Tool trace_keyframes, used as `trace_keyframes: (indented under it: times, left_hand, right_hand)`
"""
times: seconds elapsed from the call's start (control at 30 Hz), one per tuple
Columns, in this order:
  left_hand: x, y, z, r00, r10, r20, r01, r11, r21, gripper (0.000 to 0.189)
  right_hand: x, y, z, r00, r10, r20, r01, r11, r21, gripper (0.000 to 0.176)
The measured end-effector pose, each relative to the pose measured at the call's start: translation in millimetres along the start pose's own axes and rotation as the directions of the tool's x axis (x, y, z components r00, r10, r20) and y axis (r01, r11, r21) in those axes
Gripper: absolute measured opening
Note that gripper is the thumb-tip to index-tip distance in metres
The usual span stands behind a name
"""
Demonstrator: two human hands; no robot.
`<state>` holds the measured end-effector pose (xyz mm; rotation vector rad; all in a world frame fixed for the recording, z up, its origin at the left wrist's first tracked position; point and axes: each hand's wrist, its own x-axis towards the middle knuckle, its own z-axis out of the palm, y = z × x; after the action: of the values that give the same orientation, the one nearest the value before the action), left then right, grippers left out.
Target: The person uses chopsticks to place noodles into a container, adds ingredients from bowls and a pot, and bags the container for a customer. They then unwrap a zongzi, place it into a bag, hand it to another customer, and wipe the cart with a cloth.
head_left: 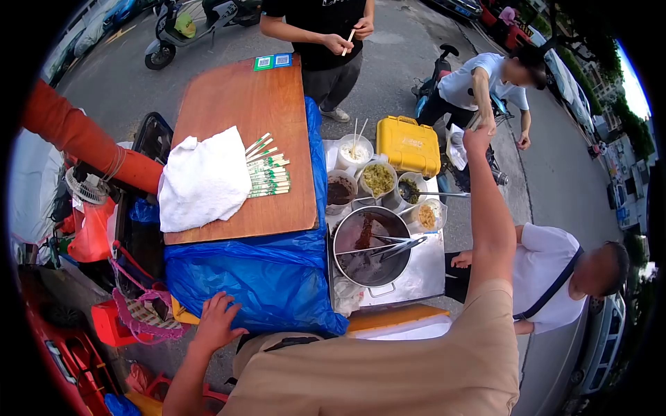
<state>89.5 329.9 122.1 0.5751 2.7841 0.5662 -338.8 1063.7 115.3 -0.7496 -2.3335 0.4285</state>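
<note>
My left hand (217, 320) is open, fingers spread, by the blue plastic sheet (257, 281) at the cart's near edge. My right arm reaches far out to the right. At its end my right hand (476, 141) is closed, touching or nearly touching the hand of a person in a light blue shirt (461, 87); what it holds is too small to make out. A white bag (457, 147) hangs just beside it. Below the arm, a metal pot (371, 277) of dark liquid holds tongs (388, 245).
A wooden board (229, 90) bears a white towel (205, 180) and wrapped chopsticks (269, 173). Tubs of toppings (378, 179) and a yellow case (409, 145) stand behind the pot. A person in black (316, 35) holds chopsticks; another in white (548, 270) stands right.
</note>
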Motion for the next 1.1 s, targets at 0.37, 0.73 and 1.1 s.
trace_keyframes:
  times: [0.37, 0.73, 1.1]
  left_hand:
    - [-12.0, -118.5, 4.3, 0.896, 0.262, 0.358, -0.313, 0.945, 0.092, 0.022]
    - [111.6, -235.0, -104.5, 0.98, 0.193, 0.039, -0.147, 0.848, -0.509, 0.022]
    - [148.8, -300.9, -127.5, 0.881, -0.23, -0.413, 0.129, 0.957, -0.259, 0.029]
  right_hand:
    - [-518.1, -199.6, -208.1, -0.11, -0.706, 0.699, 0.491, 0.573, 0.656, 0.065]
    - [-513.3, -262.4, -122.3, 0.505, -0.525, 0.685, 0.526, 0.816, 0.238, 0.014]
    - [-585.2, -384.0, -97.9, 0.819, -0.507, 0.268, 0.403, 0.841, 0.361, 0.065]
